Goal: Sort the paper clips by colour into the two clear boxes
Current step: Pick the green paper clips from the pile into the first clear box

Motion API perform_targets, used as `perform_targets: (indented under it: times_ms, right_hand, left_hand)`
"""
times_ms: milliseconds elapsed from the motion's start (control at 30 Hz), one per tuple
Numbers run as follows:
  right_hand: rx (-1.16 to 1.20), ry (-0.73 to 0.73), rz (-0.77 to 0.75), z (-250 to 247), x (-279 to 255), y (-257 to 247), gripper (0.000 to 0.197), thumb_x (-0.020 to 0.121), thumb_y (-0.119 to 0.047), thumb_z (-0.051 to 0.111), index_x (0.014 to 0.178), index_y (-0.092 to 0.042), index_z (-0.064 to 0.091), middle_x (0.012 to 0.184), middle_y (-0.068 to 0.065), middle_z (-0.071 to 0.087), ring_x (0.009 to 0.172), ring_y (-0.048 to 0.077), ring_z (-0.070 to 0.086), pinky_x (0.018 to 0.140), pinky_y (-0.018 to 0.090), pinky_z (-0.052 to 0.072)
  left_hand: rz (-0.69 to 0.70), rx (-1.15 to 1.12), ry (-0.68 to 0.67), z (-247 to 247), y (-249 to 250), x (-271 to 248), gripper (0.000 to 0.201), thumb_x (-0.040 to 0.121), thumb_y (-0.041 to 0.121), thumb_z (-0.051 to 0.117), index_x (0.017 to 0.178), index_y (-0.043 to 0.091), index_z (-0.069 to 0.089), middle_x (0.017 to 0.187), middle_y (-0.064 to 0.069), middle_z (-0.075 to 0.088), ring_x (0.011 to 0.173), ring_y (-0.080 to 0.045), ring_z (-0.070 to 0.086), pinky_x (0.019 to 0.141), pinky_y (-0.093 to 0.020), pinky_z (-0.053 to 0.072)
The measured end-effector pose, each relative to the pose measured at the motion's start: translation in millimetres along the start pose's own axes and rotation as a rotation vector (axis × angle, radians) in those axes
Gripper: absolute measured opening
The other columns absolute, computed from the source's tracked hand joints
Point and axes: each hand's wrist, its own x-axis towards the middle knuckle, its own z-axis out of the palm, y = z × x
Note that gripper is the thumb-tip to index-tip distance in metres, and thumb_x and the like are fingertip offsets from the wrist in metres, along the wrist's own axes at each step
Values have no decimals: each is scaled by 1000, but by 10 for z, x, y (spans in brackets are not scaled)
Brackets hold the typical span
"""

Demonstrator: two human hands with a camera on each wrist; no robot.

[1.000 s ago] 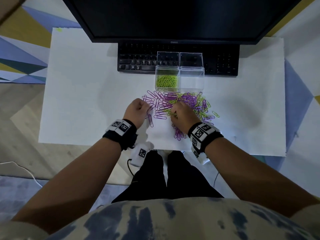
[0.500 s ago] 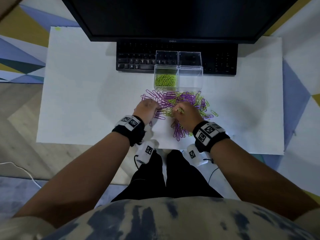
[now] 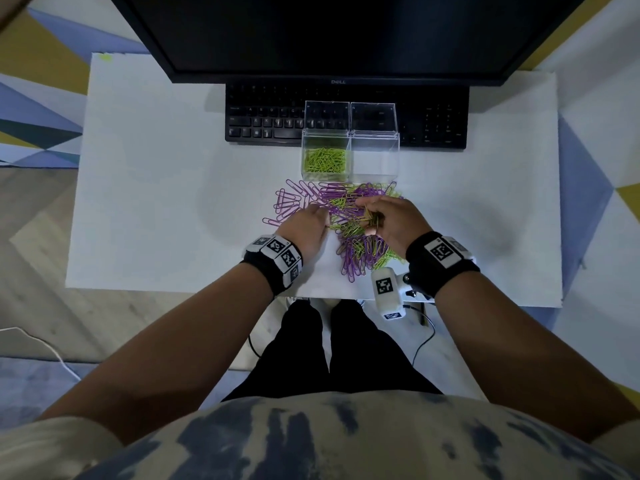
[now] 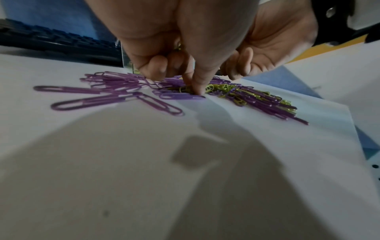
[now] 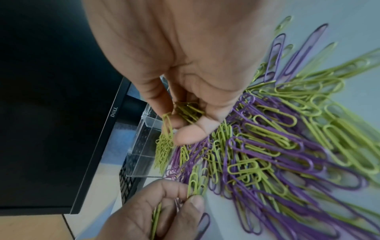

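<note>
Clips (image 3: 349,216): mixed purple and green heap on the table (image 3: 156,202), just before the two boxes; lying flat, long axes pointing every way; purple strays at the left edge run mostly left to right.
Held clips (image 5: 186,110): green bundle in the right hand (image 3: 393,221), palm turned inward; one clip dangling from the fingertips, long axis hanging down toward the heap.
Change: right hand now raised off the heap with its bundle, where half a second ago pressed knuckles-up into it; left hand (image 3: 306,226) shifted right toward the heap's middle.
Meaning: green batch gathered, likely ready for carrying to the box.
Left hand: fingers curled, tip pressed among the clips; green clips (image 5: 195,183) pinched against the thumb in the right wrist view.
Left box (image 3: 325,157): lid open, green clips inside.
Right box (image 3: 375,157): lid open, no clips seen; purple sorting judged not begun.
Behind: keyboard (image 3: 263,119) and monitor (image 3: 329,32).
</note>
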Motion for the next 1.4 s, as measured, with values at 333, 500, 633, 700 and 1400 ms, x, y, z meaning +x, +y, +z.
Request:
perform_targets:
  times_ms: [333,500,633,700,1400]
  right_hand:
    - [-356,-36,-259,410,169,-765,18,95,-11,51,107,-9,64,96,9,64,80,20,63,76,34,58]
    - [-1012,46,-411,632,430,-924,29,96,-8,46,120,-13,60,132,6,56,94,17,60,90,28,48]
    - [-1139,12,-416,670,432,-916,40,94,1,41,130,-11,55,135,9,55,122,22,53,103,29,42]
    - [-1048,49,-447,611,376,-899,36,95,-1,42,125,-11,60,130,8,59,115,21,57,98,30,47]
    - [-1291,98,-601,275,260,74,19,89,-10,53,102,-5,67,105,14,54,97,33,54,75,39,51]
  left_hand:
    - [-170,-397,241,-76,-135,-115,17,99,19,44,88,8,50,80,2,49,71,-15,45,64,-23,29]
    - [-207,-588,281,-196,-188,-132,24,100,20,41,78,11,40,64,3,42,56,-12,50,57,-28,39]
    - [-203,-549,289,-351,-154,-85,19,98,18,44,81,10,43,63,5,46,53,-5,42,53,-22,33]
    - [-190,-514,299,-430,-120,-48,16,98,18,44,84,10,45,63,6,47,54,-7,42,52,-18,32]
    - [118,211,249,-912,115,575,30,92,16,49,120,13,57,122,-10,55,114,-34,47,96,-44,42]
